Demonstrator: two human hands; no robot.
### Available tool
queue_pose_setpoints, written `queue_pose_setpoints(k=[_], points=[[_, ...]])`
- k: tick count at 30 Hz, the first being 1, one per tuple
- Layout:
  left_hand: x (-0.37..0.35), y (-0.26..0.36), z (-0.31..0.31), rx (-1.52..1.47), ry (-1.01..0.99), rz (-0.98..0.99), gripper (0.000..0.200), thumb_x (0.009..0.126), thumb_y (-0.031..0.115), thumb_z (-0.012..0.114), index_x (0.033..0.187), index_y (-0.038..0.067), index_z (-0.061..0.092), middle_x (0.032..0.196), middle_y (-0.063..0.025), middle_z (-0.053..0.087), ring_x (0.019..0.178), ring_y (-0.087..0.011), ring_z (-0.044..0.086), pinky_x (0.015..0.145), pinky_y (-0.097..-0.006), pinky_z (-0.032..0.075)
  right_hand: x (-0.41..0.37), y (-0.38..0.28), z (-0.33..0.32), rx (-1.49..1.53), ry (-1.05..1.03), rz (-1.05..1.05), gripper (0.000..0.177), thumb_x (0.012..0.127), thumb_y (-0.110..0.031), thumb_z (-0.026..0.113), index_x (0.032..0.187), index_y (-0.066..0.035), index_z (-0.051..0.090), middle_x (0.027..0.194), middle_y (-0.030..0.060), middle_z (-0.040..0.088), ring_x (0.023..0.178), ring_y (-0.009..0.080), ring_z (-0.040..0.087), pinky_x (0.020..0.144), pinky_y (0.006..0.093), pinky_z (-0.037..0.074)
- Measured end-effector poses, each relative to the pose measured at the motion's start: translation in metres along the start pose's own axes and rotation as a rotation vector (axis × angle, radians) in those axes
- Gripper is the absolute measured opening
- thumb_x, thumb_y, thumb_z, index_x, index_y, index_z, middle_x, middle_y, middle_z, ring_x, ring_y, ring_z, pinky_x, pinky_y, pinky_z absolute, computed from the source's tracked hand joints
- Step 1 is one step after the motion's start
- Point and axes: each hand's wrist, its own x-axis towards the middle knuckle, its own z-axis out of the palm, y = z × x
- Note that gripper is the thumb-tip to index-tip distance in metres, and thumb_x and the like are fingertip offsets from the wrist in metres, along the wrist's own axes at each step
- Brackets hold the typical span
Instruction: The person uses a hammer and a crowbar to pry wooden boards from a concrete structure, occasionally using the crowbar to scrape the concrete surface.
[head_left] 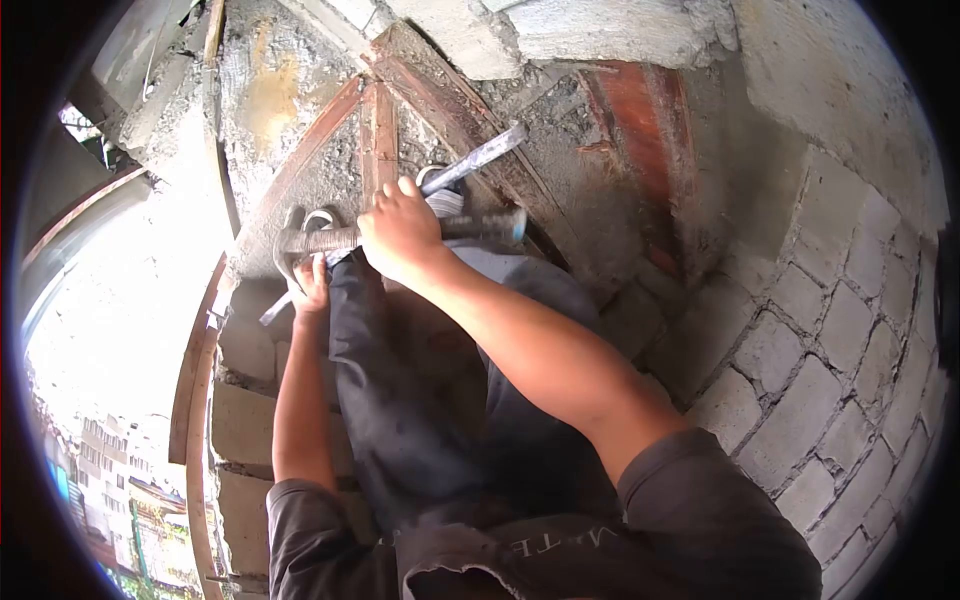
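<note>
My right hand (398,232) is closed around the handle of a hammer (325,240), which lies nearly level across my view. Its head is at the left, and the handle's blue-tipped end sticks out on the right. A flat grey metal bar (490,152) slants from the upper right, passes behind my right hand and seems to come out at the lower left. My left hand (313,285) is closed just below the hammer head, apparently on the bar's lower part; the exact grip is partly hidden. My shoes show behind both tools.
Wooden beams (320,135) meet above my feet against rough concrete. A reddish board (645,140) stands farther right. A block wall (790,400) rises on my right. To the left, past a wooden edge strip (190,390), is a bright drop with buildings far below.
</note>
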Motion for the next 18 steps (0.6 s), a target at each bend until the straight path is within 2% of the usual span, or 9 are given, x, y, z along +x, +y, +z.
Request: queue_pose_setpoints(k=[1, 2, 3, 5, 7, 9, 12, 16, 18], points=[[0.013, 0.014, -0.021, -0.203, -0.134, -0.175, 0.043, 0.098, 0.034, 0.050, 0.072, 0.002, 0.064, 0.060, -0.0157, 0.058, 0.054, -0.0295, 0.057, 0.057, -0.0438, 0.045, -0.001, 0.004, 0.000, 0.019, 0.016, -0.005, 0.020, 0.080, -0.022, 0.058, 0.075, -0.009, 0.072, 0.088, 0.0088, 0.069, 0.096, 0.0225, 0.059, 0.090, 0.0396, 0.035], [0.017, 0.038, -0.036, -0.316, -0.098, -0.235, 0.043, 0.098, 0.033, 0.050, 0.071, 0.002, 0.063, 0.062, -0.0169, 0.059, 0.055, -0.0329, 0.058, 0.056, -0.0440, 0.045, -0.005, 0.007, -0.004, 0.012, 0.005, -0.003, 0.022, 0.082, -0.021, 0.056, 0.076, -0.009, 0.073, 0.089, 0.0080, 0.069, 0.095, 0.0220, 0.059, 0.092, 0.0389, 0.035], [0.019, 0.041, -0.039, -0.287, -0.089, -0.166, 0.045, 0.098, 0.034, 0.050, 0.071, 0.001, 0.061, 0.062, -0.0181, 0.059, 0.055, -0.0368, 0.056, 0.054, -0.0429, 0.044, -0.011, 0.010, -0.007, 0.005, -0.007, -0.001, 0.024, 0.084, -0.021, 0.054, 0.077, -0.009, 0.074, 0.089, 0.0072, 0.070, 0.095, 0.0216, 0.059, 0.093, 0.0382, 0.034], [0.020, 0.055, -0.061, -0.108, -0.385, -0.226, 0.044, 0.098, 0.035, 0.049, 0.073, 0.001, 0.060, 0.062, -0.0192, 0.058, 0.057, -0.0405, 0.055, 0.053, -0.0432, 0.043, -0.022, 0.014, -0.003, 0.046, -0.053, 0.029, 0.024, 0.084, -0.020, 0.054, 0.079, -0.008, 0.074, 0.090, 0.0086, 0.070, 0.095, 0.0229, 0.060, 0.092, 0.0399, 0.036], [0.012, 0.065, -0.060, -0.120, -0.333, -0.126, 0.043, 0.098, 0.037, 0.051, 0.075, 0.002, 0.060, 0.062, -0.0197, 0.057, 0.059, -0.0411, 0.057, 0.054, -0.0449, 0.044, -0.032, 0.022, 0.009, 0.134, -0.183, 0.081, 0.022, 0.083, -0.019, 0.055, 0.081, -0.007, 0.073, 0.091, 0.0103, 0.070, 0.096, 0.0248, 0.061, 0.091, 0.0417, 0.037], [0.006, 0.086, -0.063, -0.145, -0.399, -0.184, 0.046, 0.093, 0.045, 0.056, 0.075, 0.003, 0.060, 0.062, -0.0203, 0.057, 0.061, -0.0420, 0.058, 0.055, -0.0456, 0.044, -0.041, 0.035, 0.013, 0.198, -0.322, 0.163, 0.022, 0.082, -0.019, 0.057, 0.082, -0.004, 0.073, 0.092, 0.0126, 0.069, 0.097, 0.0266, 0.062, 0.091, 0.0421, 0.038], [-0.012, 0.093, -0.038, -0.111, -0.397, -0.173, 0.049, 0.090, 0.051, 0.059, 0.075, 0.004, 0.061, 0.062, -0.0212, 0.057, 0.061, -0.0418, 0.059, 0.056, -0.0464, 0.044, -0.062, 0.055, 0.036, 0.144, -0.226, 0.150, 0.024, 0.083, -0.023, 0.058, 0.085, -0.004, 0.073, 0.094, 0.0119, 0.069, 0.099, 0.0258, 0.062, 0.092, 0.0409, 0.038], [-0.019, 0.111, -0.011, -0.143, -0.461, -0.228, 0.050, 0.091, 0.049, 0.058, 0.071, 0.003, 0.057, 0.059, -0.0201, 0.054, 0.058, -0.0419, 0.056, 0.054, -0.0476, 0.042, -0.082, 0.075, 0.054, 0.126, -0.173, 0.127, 0.025, 0.083, -0.023, 0.058, 0.086, -0.004, 0.073, 0.098, 0.0105, 0.069, 0.103, 0.0253, 0.059, 0.094, 0.0406, 0.037], [-0.027, 0.115, 0.001, -0.196, -0.467, -0.226, 0.044, 0.093, 0.041, 0.059, 0.074, 0.001, 0.056, 0.061, -0.0222, 0.052, 0.058, -0.0426, 0.053, 0.055, -0.0465, 0.041, -0.088, 0.080, 0.061, 0.112, -0.188, 0.124, 0.024, 0.083, -0.023, 0.058, 0.087, -0.005, 0.073, 0.099, 0.0105, 0.068, 0.104, 0.0252, 0.059, 0.095, 0.0405, 0.037]])
